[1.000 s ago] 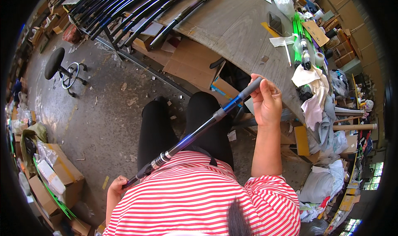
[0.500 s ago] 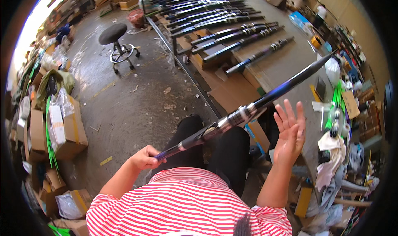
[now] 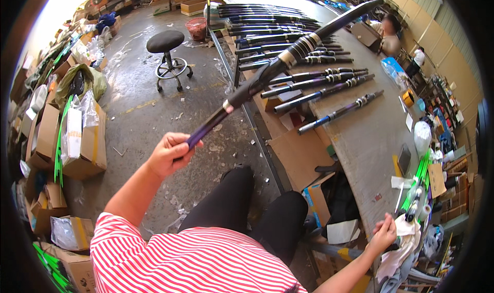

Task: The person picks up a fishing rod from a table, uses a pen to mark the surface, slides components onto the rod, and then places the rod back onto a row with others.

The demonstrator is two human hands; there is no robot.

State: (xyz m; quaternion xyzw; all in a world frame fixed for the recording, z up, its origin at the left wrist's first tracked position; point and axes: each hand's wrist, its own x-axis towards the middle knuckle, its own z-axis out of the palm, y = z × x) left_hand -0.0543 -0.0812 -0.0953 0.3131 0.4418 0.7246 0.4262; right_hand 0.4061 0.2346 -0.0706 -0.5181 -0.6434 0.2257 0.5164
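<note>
My left hand [image 3: 172, 153] is closed round the thin purple end of a dark telescopic fishing rod [image 3: 252, 87]. The rod slants up and to the right, in the air. Its silver-banded reel seat is near the middle, and its thick dark end passes in front of the rods on the table. My right hand [image 3: 383, 235] is low at the right, beside a white cloth [image 3: 409, 236] at the table's edge. Its fingers are curled together; whether they grip the cloth cannot be made out.
Several similar rods [image 3: 342, 111] lie in a row on the long table [image 3: 360, 154]. Bright green rods [image 3: 419, 174] lie at its right side. A black stool [image 3: 165, 41] stands on the floor. Cardboard boxes [image 3: 92, 143] line the left. Another person [image 3: 390, 38] is beyond the table.
My left hand has risen, lifting the fishing rod higher. My right hand has moved from beside the rod down and right to the white cloth, its spread fingers now curled. The view has shifted.
</note>
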